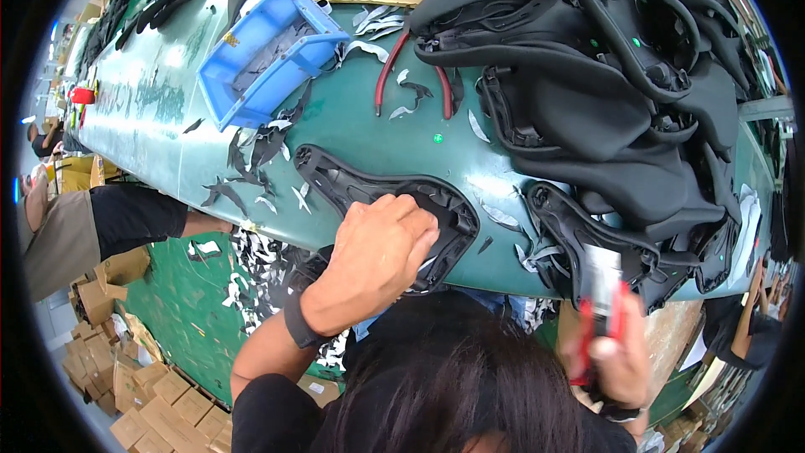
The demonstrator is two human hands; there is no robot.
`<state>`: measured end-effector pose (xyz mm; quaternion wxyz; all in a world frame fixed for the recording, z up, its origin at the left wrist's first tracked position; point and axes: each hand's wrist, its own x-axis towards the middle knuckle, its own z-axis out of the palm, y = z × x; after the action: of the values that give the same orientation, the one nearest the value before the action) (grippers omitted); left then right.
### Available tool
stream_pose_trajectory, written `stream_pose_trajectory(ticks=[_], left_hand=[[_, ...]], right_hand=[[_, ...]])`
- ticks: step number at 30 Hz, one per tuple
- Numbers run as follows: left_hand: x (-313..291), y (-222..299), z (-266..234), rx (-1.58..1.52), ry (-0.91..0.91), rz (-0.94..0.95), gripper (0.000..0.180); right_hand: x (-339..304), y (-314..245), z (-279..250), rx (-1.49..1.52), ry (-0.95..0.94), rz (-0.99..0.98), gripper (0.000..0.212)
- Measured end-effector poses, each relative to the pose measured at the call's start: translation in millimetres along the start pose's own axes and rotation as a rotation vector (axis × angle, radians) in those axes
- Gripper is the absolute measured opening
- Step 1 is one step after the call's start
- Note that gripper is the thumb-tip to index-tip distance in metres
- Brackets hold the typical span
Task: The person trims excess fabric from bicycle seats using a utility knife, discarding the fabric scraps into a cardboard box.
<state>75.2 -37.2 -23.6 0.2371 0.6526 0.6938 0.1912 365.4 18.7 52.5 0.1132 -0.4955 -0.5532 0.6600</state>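
Note:
A black bicycle saddle [369, 178] lies underside up near the table's front edge. My left hand [377, 239] is closed over its wider end, with the fingers curled onto its inner side and partly hidden. To the right, my right hand [619, 361] grips a red hand tool [602, 285] with a broad silvery front end. Motion smears this tool, so its exact kind is unclear. Its tip is apart from the held saddle, beside another upturned saddle [549, 197]. Dark and pale trimmed strips [503, 216] lie between the two saddles.
A large pile of black saddles [579, 109] fills the table's right side. A blue plastic bin [220, 101] holds dark scraps at the back left. Red-handled pliers [387, 75] lie beyond the held saddle. Cardboard boxes [172, 407] stand lower left, near another person's leg [138, 222].

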Motion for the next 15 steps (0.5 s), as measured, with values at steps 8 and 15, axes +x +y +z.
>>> stream_pose_trajectory(ticks=[8,15], left_hand=[[2.8,24.8,33.4,0.011,0.437,-0.288,0.022],[1.5,21.6,54.8,0.139,0.494,-0.298,0.019]], right_hand=[[117.0,30.0,91.7,-0.001,0.055,-0.251,0.043],[117.0,29.1,89.1,-0.123,-0.038,-0.336,0.044]])
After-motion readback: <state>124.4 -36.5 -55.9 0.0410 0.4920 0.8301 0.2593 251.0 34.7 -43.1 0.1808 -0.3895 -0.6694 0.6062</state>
